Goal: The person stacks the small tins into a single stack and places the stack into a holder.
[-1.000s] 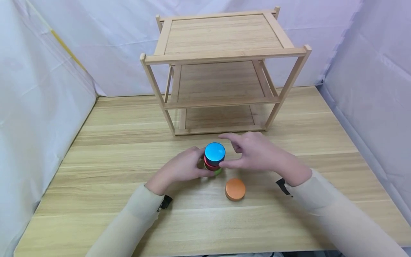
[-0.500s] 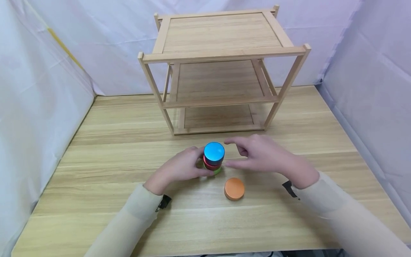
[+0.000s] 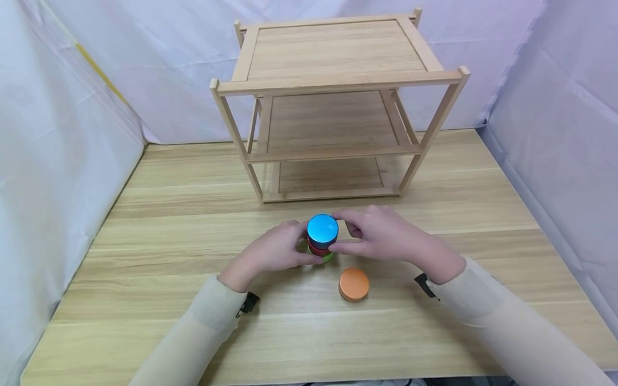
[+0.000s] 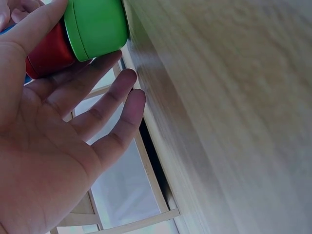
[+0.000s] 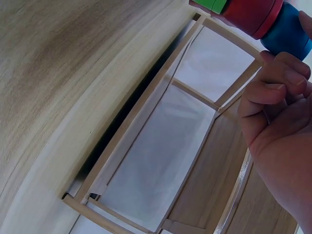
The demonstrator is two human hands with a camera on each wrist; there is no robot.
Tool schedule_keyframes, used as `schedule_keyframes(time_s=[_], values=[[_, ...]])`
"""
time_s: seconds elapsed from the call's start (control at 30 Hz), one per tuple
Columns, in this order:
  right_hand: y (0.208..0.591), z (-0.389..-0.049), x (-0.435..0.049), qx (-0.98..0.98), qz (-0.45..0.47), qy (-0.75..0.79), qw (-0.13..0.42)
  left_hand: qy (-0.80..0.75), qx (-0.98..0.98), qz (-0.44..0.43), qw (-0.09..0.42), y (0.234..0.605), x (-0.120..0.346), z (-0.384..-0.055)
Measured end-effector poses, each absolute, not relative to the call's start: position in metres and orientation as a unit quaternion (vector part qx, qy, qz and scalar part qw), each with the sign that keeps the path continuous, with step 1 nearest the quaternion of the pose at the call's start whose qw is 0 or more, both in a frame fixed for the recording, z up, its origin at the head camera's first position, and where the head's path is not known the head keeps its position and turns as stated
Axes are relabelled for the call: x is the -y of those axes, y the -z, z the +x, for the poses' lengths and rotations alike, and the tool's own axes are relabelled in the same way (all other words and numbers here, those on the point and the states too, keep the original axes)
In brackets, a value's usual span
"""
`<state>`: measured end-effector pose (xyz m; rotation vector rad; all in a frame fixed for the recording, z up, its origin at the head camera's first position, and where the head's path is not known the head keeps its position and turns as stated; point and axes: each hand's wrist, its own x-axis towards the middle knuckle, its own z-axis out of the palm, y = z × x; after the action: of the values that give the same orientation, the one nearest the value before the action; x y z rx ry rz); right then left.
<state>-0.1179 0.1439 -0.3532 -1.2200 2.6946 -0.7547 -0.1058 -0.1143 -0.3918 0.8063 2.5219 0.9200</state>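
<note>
Three round metal tins stand stacked on the table: a blue tin [image 3: 323, 229] on top, a red tin [image 4: 51, 51] in the middle, a green tin [image 4: 100, 24] at the bottom. From the left, my left hand [image 3: 280, 247] holds the lower part of the stack between thumb and forefinger, around the red and green tins, its other fingers spread. My right hand [image 3: 379, 233] pinches the blue tin from the right with thumb and forefinger; its other fingers are curled in, as the right wrist view shows. An orange tin [image 3: 354, 284] lies apart, nearer the person.
Behind the hands stands a three-tier wooden shelf [image 3: 338, 86], its lowest front rail a short way beyond the stack. White cloth [image 3: 178, 64] hangs at the back and both sides of the wooden table [image 3: 159, 230].
Half a second ago the right hand had drawn off to the right, apart from the blue tin; now its thumb and forefinger are back on it. The left hand and stack stay in place.
</note>
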Motion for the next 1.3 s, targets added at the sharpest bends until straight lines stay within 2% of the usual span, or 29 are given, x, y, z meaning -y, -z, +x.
schedule_keyframes(time_s=[0.77, 0.9, 1.1, 1.3], values=[[0.351, -0.11, -0.169, -0.892, -0.399, 0.206, 0.06, -0.35, -0.882, 0.262, 0.176, 0.389, 0.122, -0.105], [0.354, -0.105, -0.175, -0.884, -0.41, 0.204, 0.093, -0.364, -0.879, 0.257, 0.171, 0.386, 0.124, -0.105], [0.367, -0.098, -0.184, -0.87, -0.408, 0.215, 0.175, -0.399, -0.863, 0.254, 0.179, 0.382, 0.124, -0.104], [0.379, -0.091, -0.187, -0.857, -0.422, 0.221, 0.196, -0.445, -0.844, 0.251, 0.164, 0.381, 0.122, -0.104]])
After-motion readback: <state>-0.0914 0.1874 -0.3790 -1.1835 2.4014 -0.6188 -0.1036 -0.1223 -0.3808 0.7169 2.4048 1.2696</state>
